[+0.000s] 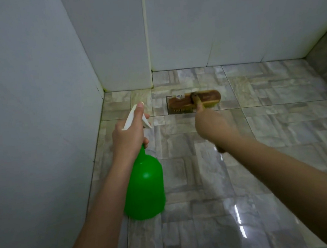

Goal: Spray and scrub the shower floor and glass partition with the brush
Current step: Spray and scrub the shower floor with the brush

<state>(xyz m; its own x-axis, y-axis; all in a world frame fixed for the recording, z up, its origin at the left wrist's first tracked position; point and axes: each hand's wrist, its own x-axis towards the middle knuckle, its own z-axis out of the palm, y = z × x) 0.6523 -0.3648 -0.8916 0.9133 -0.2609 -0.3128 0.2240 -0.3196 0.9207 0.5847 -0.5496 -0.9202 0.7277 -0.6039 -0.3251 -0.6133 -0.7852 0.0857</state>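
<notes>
white tiled walls [228,17] meet in corner; glossy grey marbled floor tiles [279,132]; light glare [238,216] lower right.

Wooden brush [178,103] (bristles down) on floor [278,124]

Dim, cool light; bright glare streaks on the wet floor tiles [240,219] at lower right. Wide-angle bending curves the walls [26,97]. Right hand [208,122] motion-blurred.

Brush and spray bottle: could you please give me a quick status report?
Left hand grips spray bottle, aimed at floor. Right hand holds brush handle, head over drain. Nothing blocking the brush.
</notes>
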